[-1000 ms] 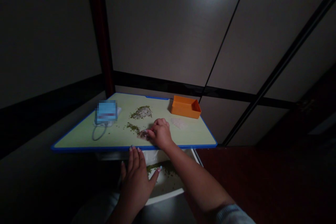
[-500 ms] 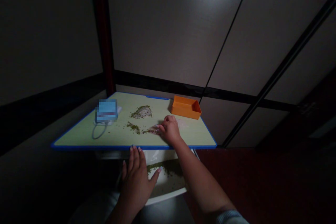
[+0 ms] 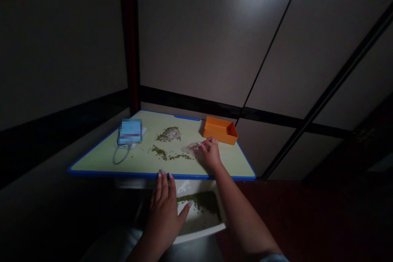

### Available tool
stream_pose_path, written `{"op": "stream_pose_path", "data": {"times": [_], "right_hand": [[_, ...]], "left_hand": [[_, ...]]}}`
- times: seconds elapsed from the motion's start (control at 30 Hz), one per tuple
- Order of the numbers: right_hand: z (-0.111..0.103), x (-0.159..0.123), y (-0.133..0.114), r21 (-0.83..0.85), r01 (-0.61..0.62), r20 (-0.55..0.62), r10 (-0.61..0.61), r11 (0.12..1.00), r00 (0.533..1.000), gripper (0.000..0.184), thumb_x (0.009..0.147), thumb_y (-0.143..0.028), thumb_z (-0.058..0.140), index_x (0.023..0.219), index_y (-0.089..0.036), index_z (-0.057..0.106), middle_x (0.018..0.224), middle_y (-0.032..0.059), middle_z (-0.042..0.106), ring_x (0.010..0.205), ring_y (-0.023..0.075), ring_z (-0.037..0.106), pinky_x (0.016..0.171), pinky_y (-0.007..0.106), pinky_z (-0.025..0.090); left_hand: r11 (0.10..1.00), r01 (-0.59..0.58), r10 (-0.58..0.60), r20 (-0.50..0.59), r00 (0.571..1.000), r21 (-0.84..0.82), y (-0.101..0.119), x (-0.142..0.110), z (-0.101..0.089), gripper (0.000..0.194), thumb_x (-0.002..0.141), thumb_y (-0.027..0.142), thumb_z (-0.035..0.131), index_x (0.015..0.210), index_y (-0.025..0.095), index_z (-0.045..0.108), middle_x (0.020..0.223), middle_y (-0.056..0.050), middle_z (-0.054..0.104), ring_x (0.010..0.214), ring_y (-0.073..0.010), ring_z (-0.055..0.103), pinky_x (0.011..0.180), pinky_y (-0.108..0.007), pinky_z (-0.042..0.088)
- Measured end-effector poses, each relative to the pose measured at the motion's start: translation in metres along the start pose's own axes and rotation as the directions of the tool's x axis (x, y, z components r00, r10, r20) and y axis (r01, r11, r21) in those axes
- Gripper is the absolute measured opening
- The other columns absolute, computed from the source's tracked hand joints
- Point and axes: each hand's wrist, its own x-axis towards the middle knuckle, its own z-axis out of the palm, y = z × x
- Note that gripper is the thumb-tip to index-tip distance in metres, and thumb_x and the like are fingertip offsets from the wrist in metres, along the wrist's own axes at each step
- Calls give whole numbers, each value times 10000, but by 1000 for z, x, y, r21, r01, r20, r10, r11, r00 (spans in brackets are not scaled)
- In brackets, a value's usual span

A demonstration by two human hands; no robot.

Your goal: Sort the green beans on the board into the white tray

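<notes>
My right hand [image 3: 211,152] is closed on the edge of a clear, thin plastic piece [image 3: 191,148], just above the tabletop; its exact kind is hard to make out. Below it lies a thin streak of small green grains [image 3: 181,156], which look like mung beans. Further left is a loose patch of the same grains [image 3: 159,152], and behind it a pile [image 3: 170,134] with a pale middle. My left hand [image 3: 166,204] is open, its fingertips against the blue table edge and its thumb over a white drawer-like tray [image 3: 202,229] that holds more green grains [image 3: 205,202].
An orange open box [image 3: 219,129] stands at the back right of the pale green tabletop [image 3: 101,159]. On the left lies a pixelated blue device [image 3: 130,131] with a looped grey cable [image 3: 121,159]. Dark cabinet panels [image 3: 196,41] rise right behind the table.
My right hand has lifted slightly and drawn the plastic piece back to the right, away from the grains, baring the streak. My left hand stays at the table edge. The view has shifted a little.
</notes>
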Motion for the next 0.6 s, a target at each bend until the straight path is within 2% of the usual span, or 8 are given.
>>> {"op": "stream_pose_path", "data": {"times": [0.1,0.2,0.27,0.43,0.6], "right_hand": [[-2,0,-2,-93,24,16,-23,995,1000,208,868,-290,554,743,-184,683,907,65,539,906,192,462,790,286,374],[-1,3,-7,-215,102,66,-90,971,994,197,863,-287,564,745,-182,683,893,74,555,887,200,461,775,296,364],[1,7,-11,-283,150,104,-125,947,987,210,871,-297,557,745,-180,678,882,79,565,882,204,462,766,300,357],[15,23,-14,-362,160,135,-119,918,984,238,894,-318,533,771,-175,678,903,95,587,905,218,466,748,301,344],[36,33,-17,-302,172,182,-120,938,976,224,898,-299,526,796,-181,686,900,83,599,887,207,460,743,296,329]], "left_hand": [[1000,12,-13,74,997,6,3,3,-3,800,774,461,480,1404,-2,308,1542,-247,116,1443,-321,69,1080,-481,306],[998,40,-47,208,977,39,10,7,-12,824,753,465,501,1403,-7,316,1534,-246,124,1438,-329,64,1097,-503,272],[997,55,-68,257,964,56,15,9,-18,820,752,463,503,1412,14,313,1536,-231,114,1437,-330,48,1114,-519,229],[996,70,-82,297,951,53,20,9,-23,812,751,452,512,1417,32,313,1537,-215,74,1432,-329,27,1121,-521,211],[997,73,-81,296,952,37,18,8,-20,827,749,466,518,1425,43,297,1538,-196,57,1430,-319,32,1126,-512,211]]}}
